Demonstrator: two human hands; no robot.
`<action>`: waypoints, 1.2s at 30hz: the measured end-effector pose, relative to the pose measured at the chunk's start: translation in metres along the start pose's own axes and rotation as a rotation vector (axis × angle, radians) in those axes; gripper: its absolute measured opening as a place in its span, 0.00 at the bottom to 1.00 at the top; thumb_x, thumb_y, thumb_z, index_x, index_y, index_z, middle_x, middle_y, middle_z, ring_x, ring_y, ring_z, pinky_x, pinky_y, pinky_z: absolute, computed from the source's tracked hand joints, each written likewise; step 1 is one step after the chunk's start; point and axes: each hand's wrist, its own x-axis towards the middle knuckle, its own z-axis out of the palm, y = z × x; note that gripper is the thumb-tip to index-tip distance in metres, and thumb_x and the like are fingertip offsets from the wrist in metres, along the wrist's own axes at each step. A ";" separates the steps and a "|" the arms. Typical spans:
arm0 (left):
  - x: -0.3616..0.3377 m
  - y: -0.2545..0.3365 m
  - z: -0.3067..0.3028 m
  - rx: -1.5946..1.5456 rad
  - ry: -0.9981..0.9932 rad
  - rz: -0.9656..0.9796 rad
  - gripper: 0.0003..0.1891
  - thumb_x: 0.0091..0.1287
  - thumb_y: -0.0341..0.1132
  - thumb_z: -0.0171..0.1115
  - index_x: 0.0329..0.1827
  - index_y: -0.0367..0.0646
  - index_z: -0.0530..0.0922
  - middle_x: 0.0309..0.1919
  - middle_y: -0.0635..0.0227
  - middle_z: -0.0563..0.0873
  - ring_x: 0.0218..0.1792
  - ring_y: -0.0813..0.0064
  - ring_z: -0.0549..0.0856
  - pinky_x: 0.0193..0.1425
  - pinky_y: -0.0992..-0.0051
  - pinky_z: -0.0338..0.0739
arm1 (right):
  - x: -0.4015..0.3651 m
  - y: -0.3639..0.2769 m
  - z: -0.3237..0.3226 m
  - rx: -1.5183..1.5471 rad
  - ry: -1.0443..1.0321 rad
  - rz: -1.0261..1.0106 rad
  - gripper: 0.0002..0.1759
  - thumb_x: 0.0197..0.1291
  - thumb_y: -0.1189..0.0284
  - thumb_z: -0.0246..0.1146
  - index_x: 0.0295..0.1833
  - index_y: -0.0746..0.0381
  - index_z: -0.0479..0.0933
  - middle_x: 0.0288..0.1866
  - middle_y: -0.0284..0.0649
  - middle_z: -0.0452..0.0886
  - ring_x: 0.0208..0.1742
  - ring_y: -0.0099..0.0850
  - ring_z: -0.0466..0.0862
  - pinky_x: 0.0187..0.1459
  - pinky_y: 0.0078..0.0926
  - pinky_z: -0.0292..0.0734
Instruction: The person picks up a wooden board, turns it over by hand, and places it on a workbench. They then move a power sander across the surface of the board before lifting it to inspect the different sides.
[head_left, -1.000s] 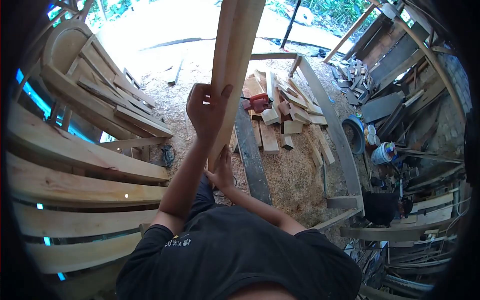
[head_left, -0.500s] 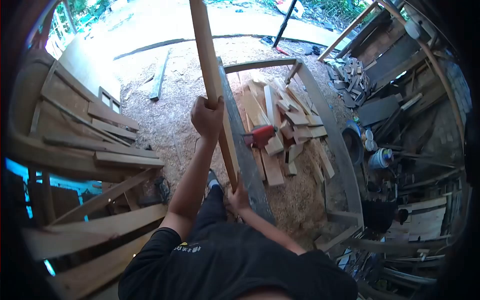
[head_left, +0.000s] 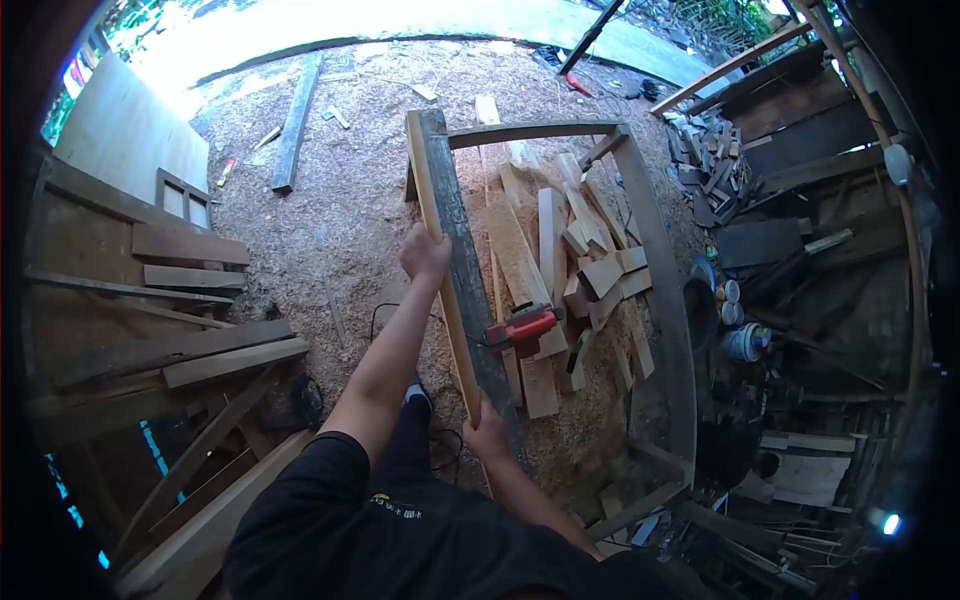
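Observation:
My left hand [head_left: 425,255] is closed around the middle of a long, light wooden strip [head_left: 426,190]. Nearer my body, my right hand [head_left: 487,430] grips the same strip close to its lower part. The strip lies along the left side of a weathered dark beam [head_left: 465,260], which forms one side of a wooden frame. A red power tool [head_left: 523,328] sits just right of the beam, beside a pile of pale cut boards [head_left: 515,255].
The frame's far rail [head_left: 535,130] and right rail [head_left: 655,240] surround the boards. Planks [head_left: 235,360] lie at the left, and a dark beam [head_left: 297,125] rests on the shavings. White buckets [head_left: 745,342] stand right. Another person [head_left: 728,452] is at lower right.
The strip has come down from a raised, tilted position to lie along the beam. Both my hands still hold it. The view has shifted, showing more ground ahead.

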 end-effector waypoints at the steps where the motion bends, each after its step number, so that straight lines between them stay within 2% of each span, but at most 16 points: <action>1: 0.005 -0.001 0.006 0.005 -0.029 -0.003 0.19 0.59 0.48 0.75 0.41 0.43 0.81 0.37 0.55 0.90 0.42 0.49 0.91 0.49 0.51 0.84 | 0.006 -0.001 0.000 -0.005 -0.004 0.004 0.41 0.61 0.75 0.64 0.82 0.63 0.64 0.60 0.66 0.83 0.60 0.63 0.85 0.60 0.54 0.82; 4: 0.021 0.001 0.022 0.031 -0.066 0.000 0.19 0.60 0.49 0.74 0.42 0.44 0.81 0.37 0.56 0.91 0.42 0.51 0.92 0.50 0.52 0.82 | 0.027 -0.006 -0.002 -0.001 -0.029 0.023 0.41 0.61 0.75 0.64 0.81 0.62 0.65 0.61 0.66 0.83 0.61 0.63 0.85 0.60 0.54 0.82; 8: 0.047 -0.001 0.038 -0.012 -0.063 0.004 0.20 0.61 0.50 0.73 0.43 0.44 0.81 0.39 0.56 0.91 0.43 0.53 0.92 0.51 0.51 0.81 | 0.055 -0.015 -0.013 -0.010 -0.019 0.037 0.40 0.60 0.74 0.63 0.81 0.59 0.66 0.57 0.66 0.85 0.58 0.63 0.85 0.59 0.56 0.82; 12: 0.068 -0.010 0.051 0.153 -0.106 0.044 0.22 0.63 0.53 0.72 0.46 0.43 0.82 0.42 0.57 0.91 0.44 0.53 0.92 0.52 0.50 0.81 | 0.078 -0.017 -0.010 -0.017 -0.026 0.019 0.40 0.58 0.74 0.63 0.80 0.57 0.67 0.53 0.66 0.85 0.56 0.64 0.86 0.58 0.57 0.82; 19: 0.087 -0.016 0.042 0.232 -0.257 0.147 0.28 0.65 0.58 0.71 0.53 0.42 0.81 0.48 0.56 0.90 0.51 0.54 0.91 0.56 0.50 0.81 | 0.094 -0.033 -0.007 -0.017 0.008 0.044 0.39 0.58 0.75 0.61 0.79 0.59 0.69 0.55 0.65 0.85 0.59 0.62 0.85 0.61 0.55 0.81; 22: 0.091 -0.007 0.038 0.242 -0.293 0.143 0.29 0.66 0.60 0.71 0.54 0.42 0.81 0.49 0.54 0.89 0.52 0.53 0.91 0.57 0.51 0.82 | 0.102 -0.045 -0.022 0.127 0.023 -0.035 0.37 0.58 0.75 0.61 0.77 0.60 0.71 0.57 0.64 0.85 0.61 0.61 0.85 0.62 0.53 0.81; 24: 0.092 -0.001 0.036 0.259 -0.252 0.168 0.28 0.67 0.60 0.70 0.52 0.42 0.81 0.49 0.54 0.89 0.52 0.53 0.91 0.58 0.53 0.83 | 0.099 -0.070 -0.043 0.045 -0.041 0.090 0.37 0.57 0.75 0.63 0.75 0.65 0.73 0.62 0.60 0.86 0.67 0.53 0.85 0.66 0.42 0.79; 27: 0.101 0.000 0.018 0.196 -0.341 0.146 0.30 0.65 0.58 0.73 0.54 0.38 0.82 0.51 0.53 0.89 0.52 0.49 0.90 0.59 0.54 0.83 | 0.114 -0.049 -0.037 0.096 0.011 0.005 0.37 0.56 0.76 0.64 0.75 0.65 0.74 0.63 0.59 0.86 0.68 0.52 0.84 0.67 0.41 0.79; 29: 0.114 -0.012 0.001 -0.076 -0.636 0.284 0.30 0.69 0.51 0.73 0.63 0.33 0.81 0.58 0.53 0.89 0.58 0.51 0.89 0.64 0.58 0.82 | 0.126 -0.050 -0.041 0.052 0.037 -0.021 0.36 0.55 0.76 0.64 0.74 0.65 0.75 0.63 0.59 0.86 0.68 0.52 0.84 0.67 0.41 0.79; 30: 0.110 -0.022 0.003 -0.078 -0.633 0.284 0.30 0.69 0.51 0.73 0.63 0.33 0.81 0.58 0.53 0.89 0.58 0.51 0.89 0.64 0.58 0.82 | 0.130 -0.052 -0.043 0.017 0.057 -0.037 0.36 0.55 0.76 0.65 0.74 0.64 0.75 0.63 0.59 0.86 0.68 0.52 0.84 0.67 0.41 0.79; 32: 0.087 -0.053 0.015 -0.788 -0.607 0.121 0.29 0.77 0.44 0.69 0.72 0.32 0.78 0.67 0.54 0.86 0.66 0.59 0.86 0.70 0.63 0.78 | 0.134 -0.066 -0.048 -0.007 0.052 -0.005 0.35 0.56 0.75 0.64 0.73 0.68 0.75 0.65 0.61 0.84 0.70 0.53 0.83 0.69 0.42 0.77; 33: 0.074 -0.062 0.011 -0.877 -0.643 0.059 0.25 0.83 0.41 0.60 0.76 0.35 0.76 0.71 0.58 0.84 0.71 0.68 0.82 0.75 0.67 0.74 | 0.135 -0.071 -0.049 -0.030 0.048 0.031 0.35 0.57 0.75 0.62 0.72 0.72 0.75 0.66 0.64 0.82 0.71 0.53 0.81 0.71 0.43 0.75; 35: 0.037 -0.085 -0.001 -0.841 -0.669 0.059 0.26 0.84 0.41 0.59 0.79 0.37 0.73 0.74 0.59 0.81 0.74 0.65 0.79 0.78 0.66 0.72 | 0.136 -0.069 -0.054 0.012 0.017 0.035 0.34 0.57 0.74 0.64 0.72 0.71 0.75 0.65 0.63 0.83 0.70 0.53 0.82 0.70 0.43 0.76; 36: 0.011 -0.098 -0.006 -0.888 -0.714 -0.023 0.26 0.84 0.40 0.58 0.80 0.37 0.72 0.75 0.60 0.80 0.75 0.65 0.78 0.78 0.66 0.71 | 0.137 -0.066 -0.060 0.049 -0.010 0.037 0.34 0.57 0.73 0.65 0.71 0.69 0.76 0.64 0.63 0.84 0.69 0.54 0.83 0.68 0.43 0.77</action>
